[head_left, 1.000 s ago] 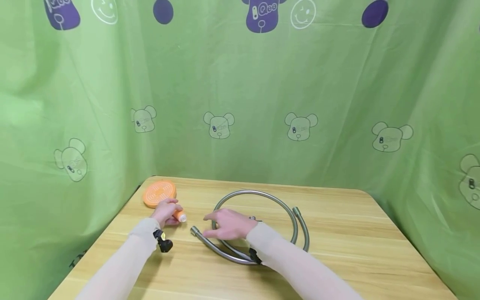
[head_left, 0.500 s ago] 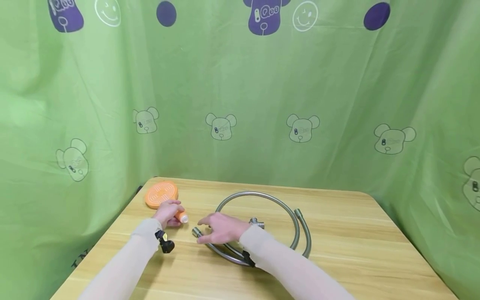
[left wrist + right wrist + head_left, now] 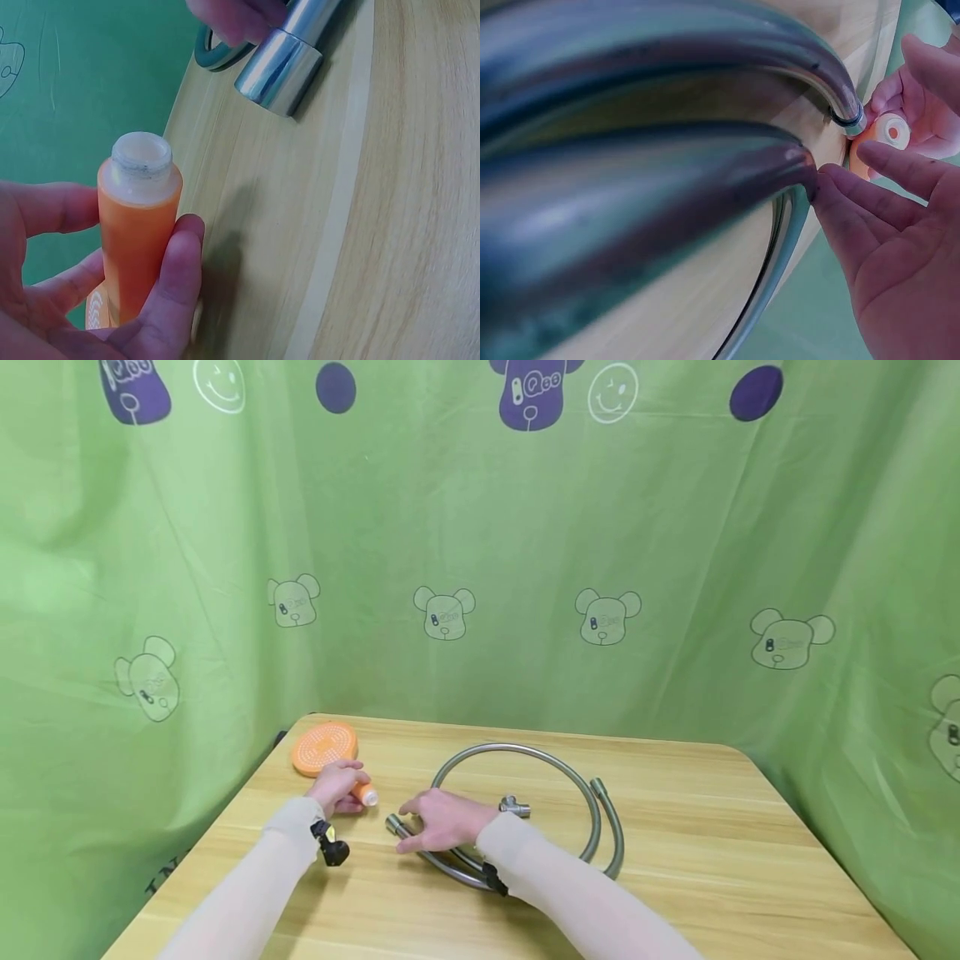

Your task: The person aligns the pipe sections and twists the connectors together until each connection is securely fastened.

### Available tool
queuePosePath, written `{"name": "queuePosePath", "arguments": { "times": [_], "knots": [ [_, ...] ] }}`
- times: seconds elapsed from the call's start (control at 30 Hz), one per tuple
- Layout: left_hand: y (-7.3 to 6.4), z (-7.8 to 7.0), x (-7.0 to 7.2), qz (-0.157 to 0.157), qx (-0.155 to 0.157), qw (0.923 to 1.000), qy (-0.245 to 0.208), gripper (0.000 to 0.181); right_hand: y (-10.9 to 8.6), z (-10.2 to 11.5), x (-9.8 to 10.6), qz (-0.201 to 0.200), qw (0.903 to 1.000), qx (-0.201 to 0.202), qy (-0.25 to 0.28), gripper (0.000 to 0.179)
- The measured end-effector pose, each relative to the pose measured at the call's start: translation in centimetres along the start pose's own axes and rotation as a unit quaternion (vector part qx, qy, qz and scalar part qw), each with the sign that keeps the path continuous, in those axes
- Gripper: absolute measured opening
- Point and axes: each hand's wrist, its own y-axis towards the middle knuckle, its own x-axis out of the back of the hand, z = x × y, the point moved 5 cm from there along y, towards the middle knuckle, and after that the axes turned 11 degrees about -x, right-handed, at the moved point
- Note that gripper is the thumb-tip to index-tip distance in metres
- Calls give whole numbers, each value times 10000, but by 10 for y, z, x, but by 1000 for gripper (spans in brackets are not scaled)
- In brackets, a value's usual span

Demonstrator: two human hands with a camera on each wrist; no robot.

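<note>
An orange hand shower (image 3: 325, 746) lies at the table's back left, its round perforated face up. My left hand (image 3: 337, 787) grips its handle (image 3: 135, 255), fingers and thumb on either side below the whitish threaded neck (image 3: 142, 155). To the right, a grey metal shower hose (image 3: 517, 747) lies in a loose coil. Its near end, a shiny metal connector (image 3: 277, 73), points toward the shower's neck, with a gap between. My right hand (image 3: 450, 820) is over the hose just behind that connector, thumb and fingers spread apart, fingertips right at the hose (image 3: 799, 169).
A small chrome fitting (image 3: 515, 807) with side outlets lies inside the coil. The hose's other end (image 3: 597, 787) rests at the coil's right. A green curtain (image 3: 525, 677) hangs behind and beside the wooden table (image 3: 712, 860).
My right hand has moved a little left toward the hose's near end, bringing the chrome fitting into sight. My left hand keeps its grip on the shower handle.
</note>
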Motion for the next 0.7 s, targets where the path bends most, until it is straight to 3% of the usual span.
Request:
{"name": "queuePosePath", "arguments": {
  "times": [0.2,0.7],
  "knots": [
    [-4,-3,0,86,-150,9995,-254,61,-1,0,-1,24,10000,38,54,75],
    [-3,6,1,55,-355,9959,-836,67,-3,0,-1,-27,10000,71,-1,76]
  ]
}}
